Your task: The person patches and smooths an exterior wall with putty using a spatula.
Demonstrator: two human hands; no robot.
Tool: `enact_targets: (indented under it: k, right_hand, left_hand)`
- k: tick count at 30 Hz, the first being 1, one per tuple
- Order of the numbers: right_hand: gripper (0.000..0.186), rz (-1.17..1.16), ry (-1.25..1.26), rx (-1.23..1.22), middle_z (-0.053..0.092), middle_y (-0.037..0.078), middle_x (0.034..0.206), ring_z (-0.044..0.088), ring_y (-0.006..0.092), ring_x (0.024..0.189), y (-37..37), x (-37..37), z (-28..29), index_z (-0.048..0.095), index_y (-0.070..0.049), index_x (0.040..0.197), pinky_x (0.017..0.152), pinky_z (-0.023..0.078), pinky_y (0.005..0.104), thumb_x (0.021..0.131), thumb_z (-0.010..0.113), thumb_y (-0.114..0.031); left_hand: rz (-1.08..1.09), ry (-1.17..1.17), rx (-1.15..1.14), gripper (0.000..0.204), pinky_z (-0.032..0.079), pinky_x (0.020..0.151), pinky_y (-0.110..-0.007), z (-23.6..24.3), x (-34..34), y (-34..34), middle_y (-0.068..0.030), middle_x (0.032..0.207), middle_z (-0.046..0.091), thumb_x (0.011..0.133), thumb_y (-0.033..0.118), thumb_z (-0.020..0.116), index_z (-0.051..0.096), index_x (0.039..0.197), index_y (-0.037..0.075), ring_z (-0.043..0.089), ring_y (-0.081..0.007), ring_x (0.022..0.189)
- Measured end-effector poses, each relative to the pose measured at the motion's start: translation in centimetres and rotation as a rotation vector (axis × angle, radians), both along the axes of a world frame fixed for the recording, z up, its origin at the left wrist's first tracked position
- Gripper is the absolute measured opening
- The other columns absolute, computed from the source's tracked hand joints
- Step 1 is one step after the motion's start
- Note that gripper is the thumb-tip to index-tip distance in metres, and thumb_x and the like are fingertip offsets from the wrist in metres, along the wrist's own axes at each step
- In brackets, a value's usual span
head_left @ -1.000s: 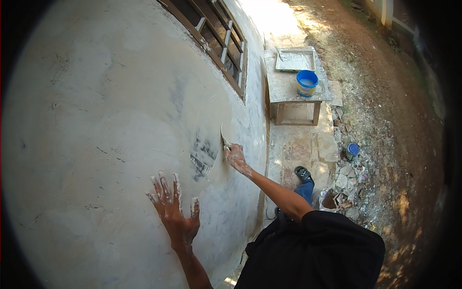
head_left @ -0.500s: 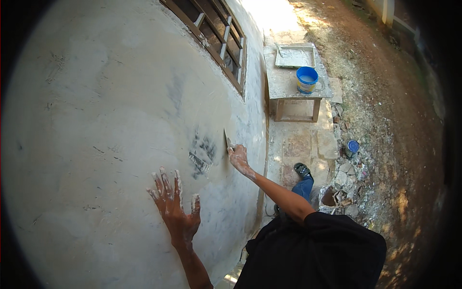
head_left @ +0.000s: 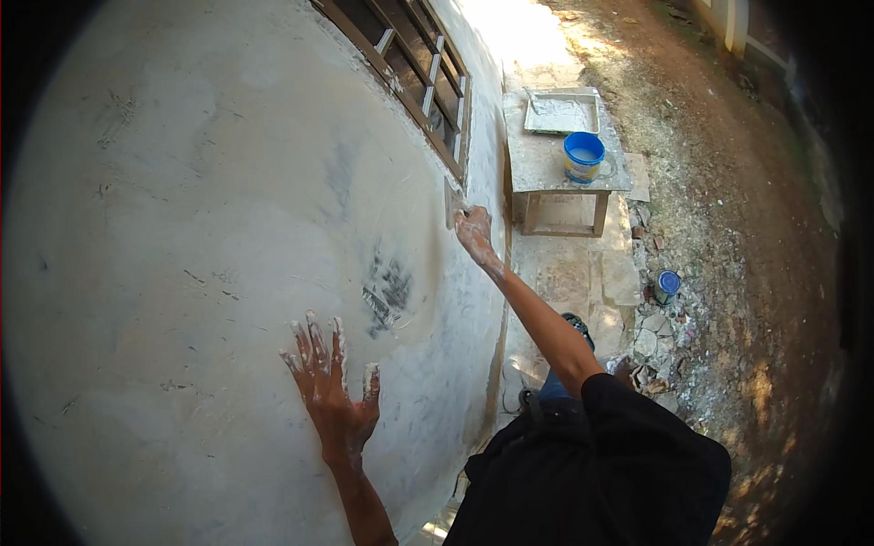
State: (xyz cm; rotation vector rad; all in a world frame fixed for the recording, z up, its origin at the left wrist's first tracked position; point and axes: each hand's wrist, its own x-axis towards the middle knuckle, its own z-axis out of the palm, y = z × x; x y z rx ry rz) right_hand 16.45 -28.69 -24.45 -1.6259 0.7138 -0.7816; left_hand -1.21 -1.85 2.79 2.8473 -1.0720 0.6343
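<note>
A grey plastered wall (head_left: 228,227) fills the left and middle, with a dark scuffed patch (head_left: 387,289) on it. My left hand (head_left: 335,391) is spread open at the wall, below and left of that patch; white paste coats its fingertips. My right hand (head_left: 475,235) is closed around a putty knife (head_left: 451,206), its flat blade up against the wall just under the window's lower corner. The fingers hide most of the knife's handle.
A barred brown window (head_left: 423,77) is set in the wall. On a low wooden table (head_left: 537,168) stand a tray (head_left: 560,114) of white paste and a blue-rimmed bucket (head_left: 584,156). A small can (head_left: 667,284) sits on the ground by rubble (head_left: 648,341).
My right hand has moved up and away along the wall with the putty knife, from beside the dark patch to below the window corner. The left hand stays nearly still.
</note>
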Motion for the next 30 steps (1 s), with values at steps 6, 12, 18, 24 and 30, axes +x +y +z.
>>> enact_targets:
  k: [6,12,18,24,30]
  right_hand:
    - [0.028,0.106,0.008,0.132,0.064,0.026,0.075,0.064,0.0372,0.072,-3.2,7.9,1.4,0.064,0.007,0.079,0.067,0.048,0.0442,0.08,0.058,-0.02]
    - [0.022,0.256,-0.318,-0.377,0.061,0.021,0.074,0.058,0.0368,0.064,10.9,-2.3,3.3,0.061,0.004,0.089,0.064,0.047,0.0456,0.082,0.058,-0.016]
    - [0.025,0.566,-0.459,-0.21,0.066,0.019,0.081,0.066,0.0282,0.064,14.7,-15.7,6.2,0.063,0.004,0.1,0.058,0.052,0.0321,0.076,0.062,-0.004]
    - [0.026,0.108,-0.172,-0.153,0.062,0.017,0.067,0.051,0.0176,0.053,-1.2,-1.1,2.2,0.065,0.002,0.101,0.054,0.043,0.0331,0.08,0.052,-0.01]
    - [0.026,0.158,-0.009,-0.3,0.063,0.026,0.092,0.058,0.0392,0.086,0.8,7.4,5.2,0.064,0.003,0.099,0.082,0.045,0.0435,0.084,0.055,-0.016]
  left_hand:
    - [0.057,0.01,0.0,0.061,0.012,0.111,-0.057,0.1,-0.1,0.9,-0.0188,0.147,0.03,0.083,0.028,0.059,0.042,0.137,0.007,0.022,-0.038,0.138]
    - [0.101,0.03,-0.015,0.061,0.012,0.111,-0.058,0.0,0.0,0.7,-0.0188,0.147,0.03,0.083,0.027,0.059,0.042,0.138,0.009,0.022,-0.0382,0.138]
    - [0.097,0.025,-0.011,0.06,0.012,0.111,-0.057,0.1,0.1,1.5,-0.0188,0.147,0.029,0.084,0.029,0.058,0.042,0.138,0.009,0.022,-0.0383,0.138]
    - [0.059,0.002,-0.023,0.059,0.012,0.111,-0.057,0.5,-0.3,0.3,-0.0192,0.147,0.029,0.085,0.03,0.058,0.042,0.138,0.008,0.022,-0.0388,0.138]
    - [0.075,0.022,-0.038,0.06,0.011,0.111,-0.057,0.2,0.0,1.4,-0.019,0.148,0.028,0.085,0.031,0.057,0.042,0.138,0.009,0.022,-0.0388,0.138]
